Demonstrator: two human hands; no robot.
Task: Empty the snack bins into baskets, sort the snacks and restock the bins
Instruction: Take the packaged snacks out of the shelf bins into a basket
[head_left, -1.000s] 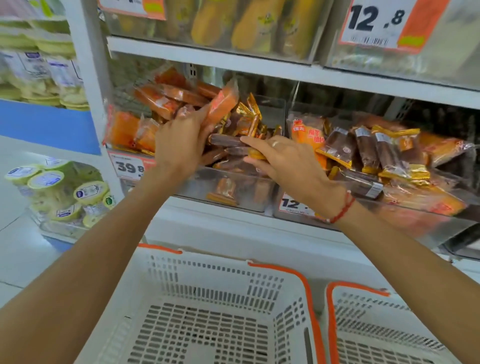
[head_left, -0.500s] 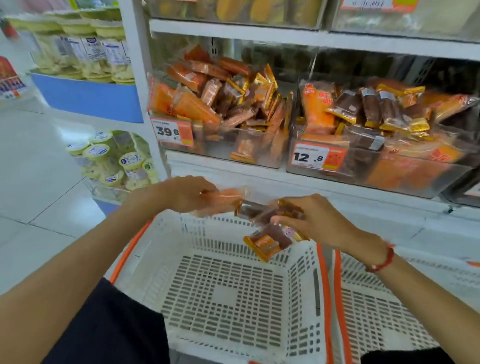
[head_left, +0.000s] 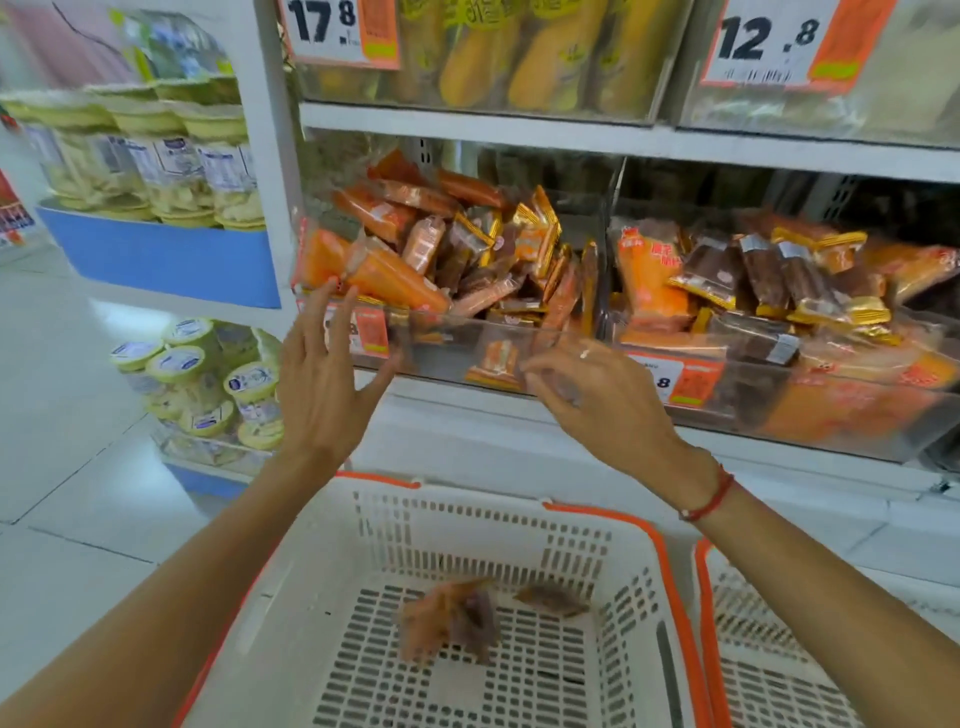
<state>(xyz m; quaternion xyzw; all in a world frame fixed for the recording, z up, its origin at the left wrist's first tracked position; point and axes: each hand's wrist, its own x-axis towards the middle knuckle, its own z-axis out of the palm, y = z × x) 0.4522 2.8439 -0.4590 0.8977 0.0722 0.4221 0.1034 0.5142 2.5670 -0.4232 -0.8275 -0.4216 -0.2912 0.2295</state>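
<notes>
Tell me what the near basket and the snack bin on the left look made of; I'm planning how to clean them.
The near basket looks like moulded off-white plastic, matte, with slotted walls and floor and an orange rim. The snack bin on the left appears to be clear rigid plastic, perhaps acrylic: the packets show through its glossy front wall.

Clear tubs (head_left: 171, 171) with pale green lids stacked on blue shelf (head_left: 166, 260) at left. Similar lidded tubs (head_left: 197, 384) piled lower down near white tiled floor (head_left: 67, 467). Price tags (head_left: 340, 31) reading 17.8 and 12.8 on top shelf.
</notes>
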